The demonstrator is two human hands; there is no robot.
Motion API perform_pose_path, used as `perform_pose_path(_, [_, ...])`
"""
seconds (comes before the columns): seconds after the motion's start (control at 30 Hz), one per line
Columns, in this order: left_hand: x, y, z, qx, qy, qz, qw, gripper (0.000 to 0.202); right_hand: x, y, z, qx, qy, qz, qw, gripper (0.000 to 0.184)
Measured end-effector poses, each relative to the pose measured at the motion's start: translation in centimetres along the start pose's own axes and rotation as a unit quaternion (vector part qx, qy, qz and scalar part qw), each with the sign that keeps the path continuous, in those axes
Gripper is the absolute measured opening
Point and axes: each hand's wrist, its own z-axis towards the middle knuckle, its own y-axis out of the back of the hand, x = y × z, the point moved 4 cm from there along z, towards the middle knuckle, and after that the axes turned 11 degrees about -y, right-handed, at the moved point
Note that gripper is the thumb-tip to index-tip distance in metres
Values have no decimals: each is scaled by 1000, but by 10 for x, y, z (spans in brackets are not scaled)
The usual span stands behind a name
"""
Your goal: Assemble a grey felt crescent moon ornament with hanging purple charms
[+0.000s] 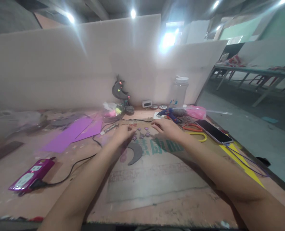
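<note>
Both my hands reach out over a flattened cardboard sheet (154, 179) on the worktable. My left hand (123, 132) has its fingers curled together beside several small purple flower pieces (142, 134); what they pinch is too small to name. My right hand (165, 125) lies just right of those pieces, fingers bent downward over the cardboard, and I cannot see whether anything is under them. A grey foam crescent (134, 153) lies flat just in front of my left wrist.
Purple foam sheets (71, 133) lie at left, a magenta device (30, 175) with a black cable nearer me. A blue glue gun (170, 114), orange scissors (193, 127), a phone (213, 131), a pink bag (195, 112) and a clear jar (179, 91) crowd the right. A finished crescent (119, 90) leans on the back partition.
</note>
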Motion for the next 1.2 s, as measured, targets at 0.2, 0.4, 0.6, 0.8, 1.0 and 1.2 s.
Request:
perform_pose_path(0.2, [-10,-15,3,-40,14,-33,999,33,-17,8,-25,6,-41,-18,999,24])
perform_pose_path(0.4, [-24,2,-17,-122,7,-159,980,23,-32,19,-38,8,-107,6,994,27])
perform_pose_path(0.6, [-58,20,-35,-143,-59,-357,921,39,-42,29,-67,45,-118,-13,992,16])
perform_pose_path(0.8, [-80,-7,-44,-93,-70,-490,864,43,-58,9,-92,50,-117,-48,991,4])
perform_pose_path(1.0, [-92,-25,-54,-59,-49,-554,829,31,-55,-8,-99,-9,-113,-13,993,14])
perform_pose_path(1.2, [-100,-31,-58,-15,-53,-552,832,30,-39,-4,-109,-76,-98,59,990,17])
